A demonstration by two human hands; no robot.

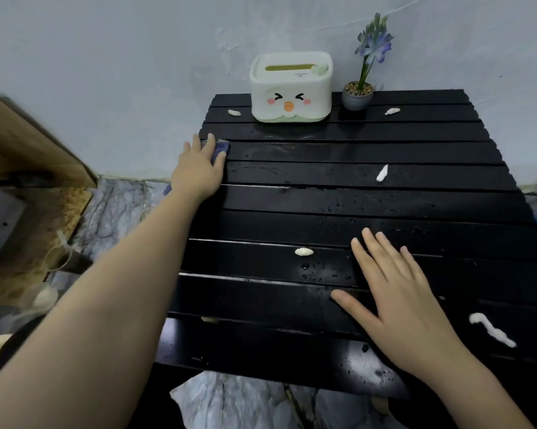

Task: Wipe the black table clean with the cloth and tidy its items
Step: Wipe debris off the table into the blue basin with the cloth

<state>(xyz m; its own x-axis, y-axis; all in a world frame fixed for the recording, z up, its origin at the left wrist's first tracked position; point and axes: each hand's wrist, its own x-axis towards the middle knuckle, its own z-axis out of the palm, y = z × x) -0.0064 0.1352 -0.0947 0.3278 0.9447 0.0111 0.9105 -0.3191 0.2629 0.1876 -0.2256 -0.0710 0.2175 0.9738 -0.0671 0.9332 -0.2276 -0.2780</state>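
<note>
The black slatted table is wet, with droplets across its slats. My left hand presses a blue cloth onto the table's far left edge; most of the cloth is hidden under the palm. My right hand lies flat on the near right slats, fingers spread, holding nothing. Several white scraps lie about: one mid-table, one near the front centre, a long one at the near right. At the back stand a white tissue box with a cartoon face and a small potted purple flower.
Two more white scraps lie on the back slats, one left of the box and one right of the pot. A pale wall rises behind the table. Left of the table are a marbled floor and a wooden board.
</note>
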